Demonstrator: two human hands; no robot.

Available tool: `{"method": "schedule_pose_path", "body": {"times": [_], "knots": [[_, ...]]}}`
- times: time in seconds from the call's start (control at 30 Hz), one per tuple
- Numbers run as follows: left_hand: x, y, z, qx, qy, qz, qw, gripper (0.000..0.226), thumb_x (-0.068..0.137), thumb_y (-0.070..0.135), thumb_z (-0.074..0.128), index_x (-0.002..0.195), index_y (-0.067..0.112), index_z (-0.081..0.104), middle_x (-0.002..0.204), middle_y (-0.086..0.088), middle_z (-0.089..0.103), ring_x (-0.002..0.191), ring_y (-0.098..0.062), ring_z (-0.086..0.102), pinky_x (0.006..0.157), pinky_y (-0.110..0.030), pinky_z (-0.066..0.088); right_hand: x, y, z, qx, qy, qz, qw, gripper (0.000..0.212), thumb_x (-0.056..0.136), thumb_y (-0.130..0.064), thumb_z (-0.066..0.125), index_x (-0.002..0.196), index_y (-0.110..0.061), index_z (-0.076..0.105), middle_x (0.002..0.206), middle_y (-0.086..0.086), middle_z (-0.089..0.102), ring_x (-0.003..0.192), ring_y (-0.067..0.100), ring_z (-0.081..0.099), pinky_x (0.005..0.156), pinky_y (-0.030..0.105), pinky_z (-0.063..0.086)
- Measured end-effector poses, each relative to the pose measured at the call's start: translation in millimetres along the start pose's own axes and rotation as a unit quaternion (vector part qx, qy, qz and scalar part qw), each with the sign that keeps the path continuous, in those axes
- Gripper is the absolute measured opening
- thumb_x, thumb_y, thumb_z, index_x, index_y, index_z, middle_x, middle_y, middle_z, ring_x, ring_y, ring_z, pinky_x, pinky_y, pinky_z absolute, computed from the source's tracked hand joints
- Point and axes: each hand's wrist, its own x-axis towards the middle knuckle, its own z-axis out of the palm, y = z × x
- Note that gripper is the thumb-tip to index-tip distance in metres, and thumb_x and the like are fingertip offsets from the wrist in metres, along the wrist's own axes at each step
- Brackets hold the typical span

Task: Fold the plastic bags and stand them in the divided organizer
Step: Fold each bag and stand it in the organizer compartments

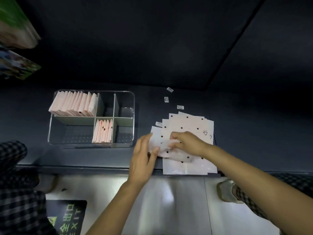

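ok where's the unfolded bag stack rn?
Head view, right of centre: the flat bag stack lies at the dark table's near edge, right of the clear organizer, partly under both hands.

Pale pink black-dotted bags (pixel 188 126), clear organizer (pixel 50 133) (grey-green dividers), dark table (pixel 84 158)

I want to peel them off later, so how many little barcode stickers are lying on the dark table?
4: three stickers trail behind the pile of bags, one at its left edge. More may hide underneath.

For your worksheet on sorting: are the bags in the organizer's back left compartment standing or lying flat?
Standing. The pink folded bags sit on edge, side by side, in the clear organizer.
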Motion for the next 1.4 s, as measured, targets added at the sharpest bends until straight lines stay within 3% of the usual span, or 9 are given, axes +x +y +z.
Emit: {"method": "schedule_pose_path", "body": {"times": [0.1,0.2,0.27,0.37,0.73,0.9,1.1,1.27,1.4], "knots": [[1,-2,3,0.070,0.067,0.029,0.995,0.055,0.094,0.042,0.047,0.141,0.017,0.036,0.143,0.001,0.039,0.130,-0.011,0.035,0.104,-0.025,0.030,33,3,-13,-0.099,0.039,0.026,0.994,0.017,0.090,-0.038,0.056,0.085,-0.022,0.055,0.078,-0.001,0.056,0.093,0.024,0.050,0.073,0.032,0.034],[1,-9,11,0.152,0.014,0.083,0.985,0.048,0.093,0.030,0.055,0.136,0.010,0.045,0.143,-0.006,0.044,0.131,-0.023,0.040,0.109,-0.035,0.033,57,7,-8,-0.166,0.044,0.073,0.982,0.025,0.095,-0.038,0.049,0.107,-0.021,0.061,0.106,0.005,0.064,0.113,0.025,0.042,0.093,0.036,0.031],[-3,-16,19,0.207,-0.042,0.098,0.973,0.048,0.094,0.028,0.055,0.137,0.010,0.045,0.147,-0.007,0.039,0.137,-0.027,0.035,0.116,-0.036,0.019,65,9,-1,-0.184,0.043,0.098,0.977,0.027,0.096,-0.038,0.046,0.111,-0.020,0.060,0.114,0.006,0.063,0.117,0.026,0.041,0.094,0.037,0.031],[-10,-29,28,0.278,-0.109,0.098,0.949,0.057,0.096,0.035,0.047,0.146,0.012,0.031,0.156,-0.004,0.021,0.145,-0.023,0.014,0.116,-0.036,-0.006,70,11,7,-0.180,0.045,0.125,0.975,0.029,0.097,-0.036,0.044,0.117,-0.019,0.058,0.121,0.007,0.059,0.120,0.027,0.040,0.094,0.038,0.033],[-11,-55,36,0.409,-0.217,0.115,0.879,0.069,0.096,0.059,0.014,0.147,0.024,-0.016,0.154,-0.002,-0.022,0.141,-0.023,-0.025,0.112,-0.042,-0.022,60,2,15,-0.176,0.149,0.173,0.958,0.028,0.095,-0.018,0.044,0.120,-0.012,0.054,0.120,0.009,0.056,0.115,0.028,0.046,0.093,0.036,0.040],[-8,-56,37,0.436,-0.221,0.108,0.866,0.064,0.091,0.064,0.004,0.139,0.032,-0.023,0.147,-0.004,-0.035,0.134,-0.027,-0.036,0.108,-0.044,-0.027,5,-16,71,-0.146,0.247,-0.042,0.957,0.035,0.092,-0.016,0.054,0.124,-0.002,0.057,0.127,0.016,0.058,0.118,0.032,0.054,0.102,0.039,0.041],[-5,-59,30,0.458,-0.233,0.110,0.851,0.066,0.093,0.062,0.006,0.136,0.031,-0.032,0.147,-0.003,-0.035,0.134,-0.024,-0.036,0.108,-0.046,-0.025,-55,29,105,-0.143,0.115,-0.048,0.982,0.057,0.101,-0.038,0.032,0.149,-0.010,0.017,0.155,0.000,0.007,0.145,0.013,0.004,0.119,0.031,-0.002],[-3,-65,14,0.459,-0.231,0.094,0.853,0.067,0.082,0.066,-0.012,0.137,0.032,-0.029,0.150,0.002,-0.031,0.135,-0.018,-0.032,0.111,-0.043,-0.021,-81,48,84,-0.180,0.212,-0.045,0.959,0.030,0.085,-0.018,0.066,0.112,-0.007,0.069,0.125,0.005,0.063,0.116,0.019,0.060,0.100,0.044,0.045],[-3,-61,16,0.441,-0.222,0.090,0.865,0.078,0.073,0.064,-0.018,0.142,0.029,-0.018,0.150,0.002,-0.024,0.142,-0.020,-0.019,0.110,-0.041,-0.020,-63,26,74,-0.145,0.265,-0.031,0.953,0.017,0.067,-0.016,0.084,0.082,-0.014,0.076,0.091,-0.001,0.072,0.085,0.019,0.069,0.080,0.029,0.055]]}}
